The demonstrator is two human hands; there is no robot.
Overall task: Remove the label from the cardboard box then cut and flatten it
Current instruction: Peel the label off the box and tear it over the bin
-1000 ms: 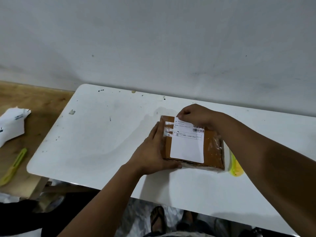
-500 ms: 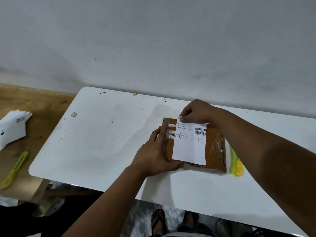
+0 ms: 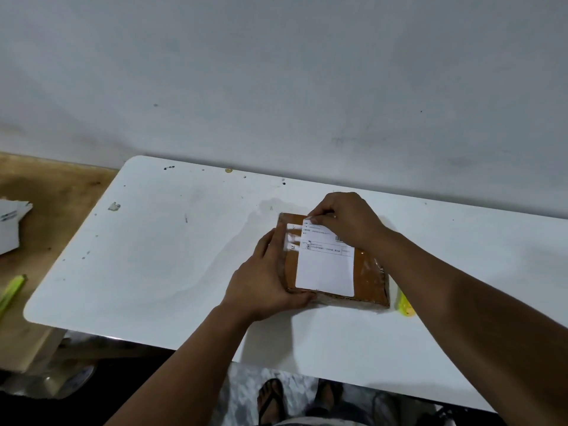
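Observation:
A flat brown cardboard box (image 3: pixel 367 278) wrapped in clear tape lies on the white table (image 3: pixel 153 256). A white printed label (image 3: pixel 325 265) covers most of its top. My left hand (image 3: pixel 264 278) presses flat on the box's left edge, thumb along the near side. My right hand (image 3: pixel 344 219) pinches the label's far edge between fingertips. White torn scraps of label stay stuck to the cardboard left of the label.
A yellow utility knife (image 3: pixel 404 304) lies just right of the box, partly hidden by it. A second yellow-green cutter (image 3: pixel 10 292) and crumpled white paper (image 3: pixel 12 222) rest on the wooden bench at left. The wall runs behind the table. Feet in sandals show below.
My right hand has shifted down over the label's far edge and now covers its top right part. The box and my left hand stay in place.

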